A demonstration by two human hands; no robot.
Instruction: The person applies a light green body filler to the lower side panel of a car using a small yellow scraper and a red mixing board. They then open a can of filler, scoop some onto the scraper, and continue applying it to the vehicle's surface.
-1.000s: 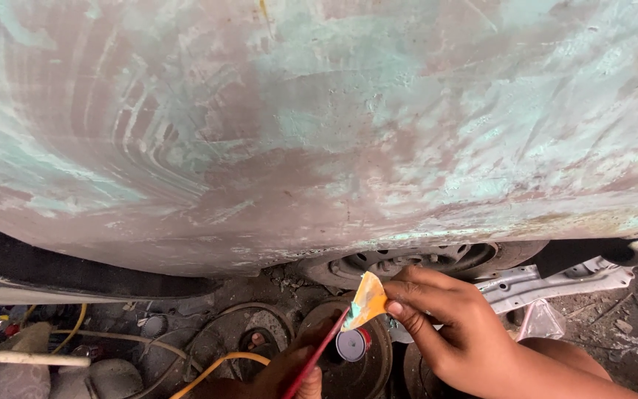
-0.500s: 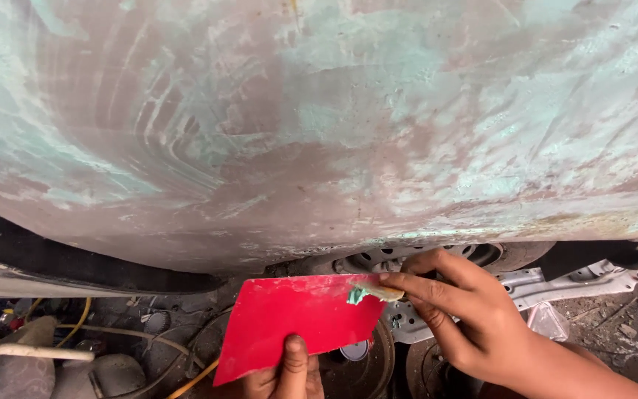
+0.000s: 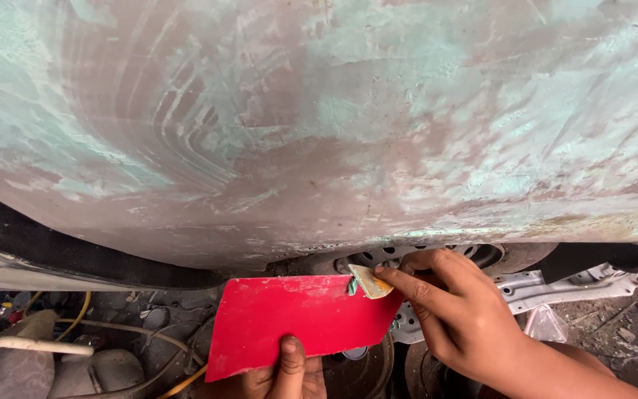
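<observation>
- Left hand [image 3: 283, 373]: clamped on the lower edge of a red board [image 3: 300, 319], thumb across its face. The board sits flat and near level, just below the panel [image 3: 319, 125].
- Right hand [image 3: 461, 318]: fingers pinched together on a small yellow spreader [image 3: 369, 281], its blade touching the board's upper right corner.
- A dab of greenish filler [image 3: 351, 287] clings where the blade meets the board; the amount is too small to judge well.
- The panel fills the upper view: curved, sanded, with streaks of pale green filler over pinkish primer.
- Below it: a wheel [image 3: 437, 258] behind the right hand, a white bracket [image 3: 563, 284] to the right, yellow hose [image 3: 75, 321] and scrap on the floor at left.
- Handling advice: hold the board steady and level so the filler does not slide; draw the blade flat along the board edge to gather an even bead; keep the thumb off the wet patch.
- Likely fault: a tilted blade will load unevenly and leave ridges on the panel.
</observation>
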